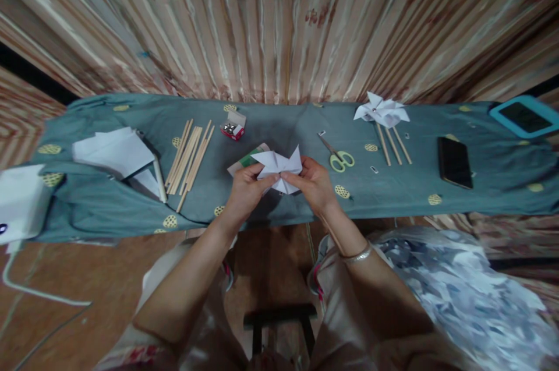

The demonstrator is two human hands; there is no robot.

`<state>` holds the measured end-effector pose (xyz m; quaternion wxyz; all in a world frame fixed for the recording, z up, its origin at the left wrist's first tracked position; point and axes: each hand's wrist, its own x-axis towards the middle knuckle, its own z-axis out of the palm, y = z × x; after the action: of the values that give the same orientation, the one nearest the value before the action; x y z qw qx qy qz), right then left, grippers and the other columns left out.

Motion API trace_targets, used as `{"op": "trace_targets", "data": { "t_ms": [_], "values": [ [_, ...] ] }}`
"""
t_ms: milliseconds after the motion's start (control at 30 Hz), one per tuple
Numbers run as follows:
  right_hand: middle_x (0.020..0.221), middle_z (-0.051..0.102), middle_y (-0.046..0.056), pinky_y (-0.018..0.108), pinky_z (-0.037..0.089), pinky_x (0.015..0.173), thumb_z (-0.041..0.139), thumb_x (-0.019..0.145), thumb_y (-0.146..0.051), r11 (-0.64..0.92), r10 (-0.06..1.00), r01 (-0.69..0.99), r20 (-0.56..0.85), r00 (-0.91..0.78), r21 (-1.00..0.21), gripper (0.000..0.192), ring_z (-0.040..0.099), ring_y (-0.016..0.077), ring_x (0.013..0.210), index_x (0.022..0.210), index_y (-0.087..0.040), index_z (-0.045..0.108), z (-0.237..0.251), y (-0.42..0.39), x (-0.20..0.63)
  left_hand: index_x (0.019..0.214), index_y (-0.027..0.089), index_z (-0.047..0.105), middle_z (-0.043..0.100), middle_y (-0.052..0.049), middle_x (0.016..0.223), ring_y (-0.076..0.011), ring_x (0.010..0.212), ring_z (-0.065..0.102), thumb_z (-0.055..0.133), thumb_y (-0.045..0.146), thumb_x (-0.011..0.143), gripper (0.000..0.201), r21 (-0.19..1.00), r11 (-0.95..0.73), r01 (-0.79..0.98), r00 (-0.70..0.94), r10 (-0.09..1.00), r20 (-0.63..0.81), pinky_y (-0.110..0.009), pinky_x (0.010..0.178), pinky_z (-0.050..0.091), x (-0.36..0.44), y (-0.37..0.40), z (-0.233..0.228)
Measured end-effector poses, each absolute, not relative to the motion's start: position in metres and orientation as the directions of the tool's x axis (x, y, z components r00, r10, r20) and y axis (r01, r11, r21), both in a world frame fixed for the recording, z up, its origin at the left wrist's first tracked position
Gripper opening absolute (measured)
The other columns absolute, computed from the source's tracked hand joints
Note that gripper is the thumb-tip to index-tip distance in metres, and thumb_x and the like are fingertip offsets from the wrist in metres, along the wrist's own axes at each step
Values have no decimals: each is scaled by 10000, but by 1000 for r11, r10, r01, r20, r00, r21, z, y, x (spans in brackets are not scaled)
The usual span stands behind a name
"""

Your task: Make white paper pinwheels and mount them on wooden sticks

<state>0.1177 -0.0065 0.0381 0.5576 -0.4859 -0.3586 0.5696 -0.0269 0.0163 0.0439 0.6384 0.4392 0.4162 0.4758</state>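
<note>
Here, a folded white paper pinwheel shape (279, 168) is held between both hands above the near edge of the teal cloth-covered table (279, 126).

The paper's left side is pinched by the closed fingers of the left hand (245, 189), its right side by those of the right hand (313, 183). Green-handled scissors (337, 155) lie just to the right, a bundle of plain wooden sticks (190, 155) to the left, a small red box (233, 126) behind, and a finished white paper pinwheel (382, 112) on sticks farther right, near a black phone (455, 162).
</note>
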Motion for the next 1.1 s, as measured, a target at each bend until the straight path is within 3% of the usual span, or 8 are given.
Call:
{"op": "trace_targets", "data": {
  "t_ms": [567,1100],
  "values": [
    [698,747,-29,278,536,665,927,478,-354,-203,970,-390,-240,48,-898,481,671,139,622,828,-191,641,34,-1,112,752,144,768,730,-17,735,-140,630,611,880,308,507,315,948,205,-245,200,967,-157,-267,645,493,-33,19,34],
    [723,781,-3,324,547,737,941,421,-335,-326,938,-414,-345,-29,-850,356,694,152,639,718,-216,786,30,1,103,803,139,776,702,4,685,-126,591,576,831,294,572,283,984,136,-117,169,979,-115,-237,596,450,-49,18,29]
  ]
}}
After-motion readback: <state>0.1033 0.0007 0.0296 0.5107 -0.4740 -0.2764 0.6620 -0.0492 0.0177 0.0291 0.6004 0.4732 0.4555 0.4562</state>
